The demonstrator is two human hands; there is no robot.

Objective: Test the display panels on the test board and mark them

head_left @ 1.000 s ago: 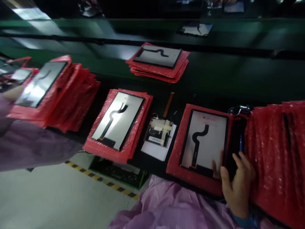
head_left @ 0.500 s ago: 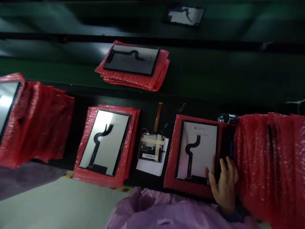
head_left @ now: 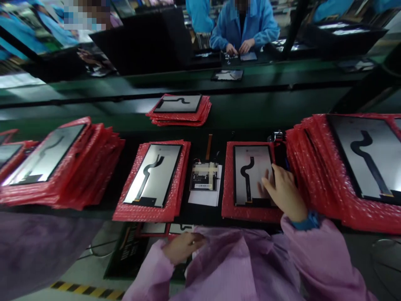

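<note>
Dim factory line, with a dark desk [head_left: 200, 213] up front and a green belt [head_left: 266, 108] running behind it. Near the middle of the desk lies a display panel [head_left: 250, 167], grey face up, black ribbon cable curling across it, bedded on a red bubble pouch [head_left: 247, 213]. Pressed flat on that panel's lower right part: right hand [head_left: 283, 194], palm down, fingers [head_left: 266, 182] loosely spread and closed around nothing. Lower, against the pink coat at the lap: left hand [head_left: 181, 246], fingers curled inward; cannot tell whether anything sits inside them. Just beside it, under the desk edge, shows a dark tray [head_left: 131, 251].

Left of the touched panel, apart from it, sits a small circuit board [head_left: 203, 176] on white paper [head_left: 202, 197], then a second panel [head_left: 153, 174] on its own red stack. Further left, a fanned heap of red pouches [head_left: 94, 167] topped by another panel. To the right, touching the wrist side, slopes a taller red heap [head_left: 316, 175] carrying a large panel [head_left: 366, 159]. On the belt, well apart, rests one more red stack [head_left: 180, 113]. Across the line, a co-worker in a blue coat [head_left: 244, 25] bends over small parts.
</note>
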